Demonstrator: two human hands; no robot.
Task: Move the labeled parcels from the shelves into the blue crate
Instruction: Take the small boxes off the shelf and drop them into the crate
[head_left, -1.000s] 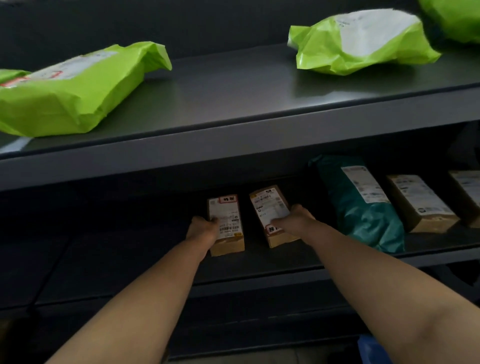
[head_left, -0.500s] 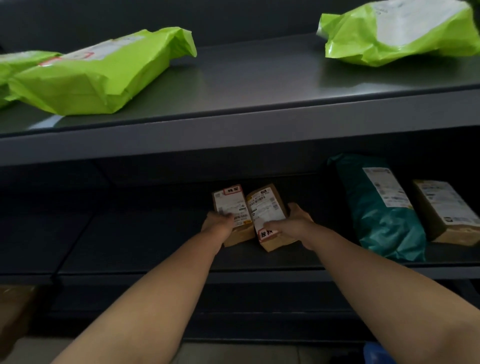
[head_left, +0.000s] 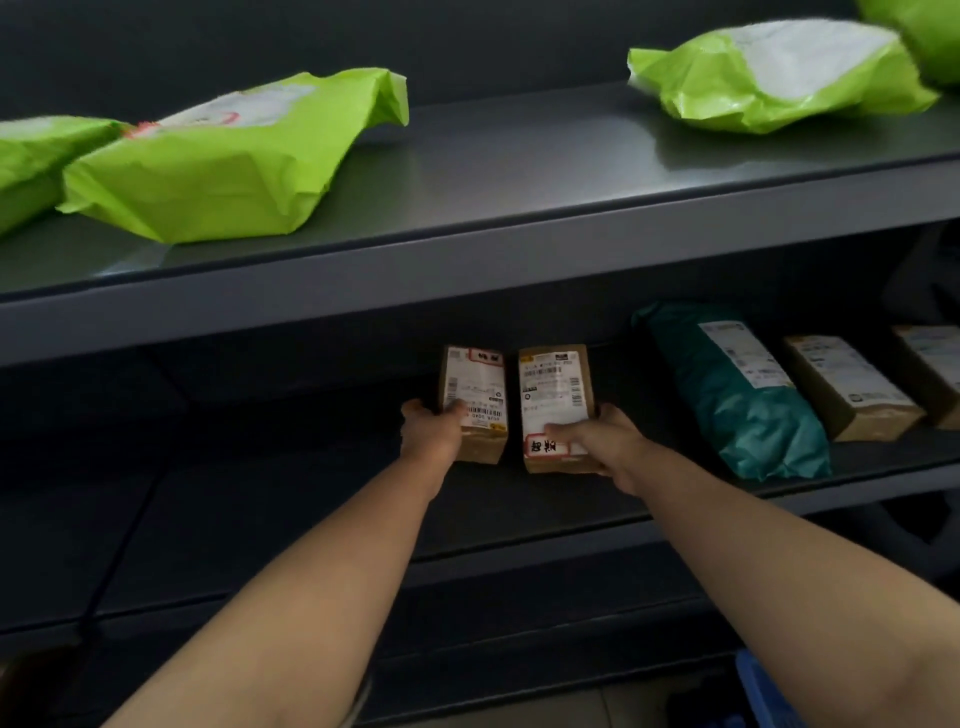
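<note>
- You are at the pick-up step; two small labeled cardboard boxes lie side by side on the lower shelf (head_left: 260, 519), close but not touching, and you have one in each hand.
- Your left hand (head_left: 434, 434) curls round the near left corner of the left box (head_left: 475, 384); the thumb lies on its label; the fingers are hidden at the side.
- Your right hand (head_left: 605, 441) grips the near end of the right box (head_left: 553, 384); the thumb lies across the label's lower edge, the fingers wrap the right side.
- You cannot tell whether either box is clear of the shelf; shadow hides the undersides.
- Next, as I judge it: draw both boxes toward you, out from under the upper shelf (head_left: 519, 171); then carry them down and right to the blue crate (head_left: 763, 691), of which only a corner shows.
- Much remains: the teal mailer (head_left: 737, 395) beside them; the green mailers (head_left: 223, 161) above.
</note>
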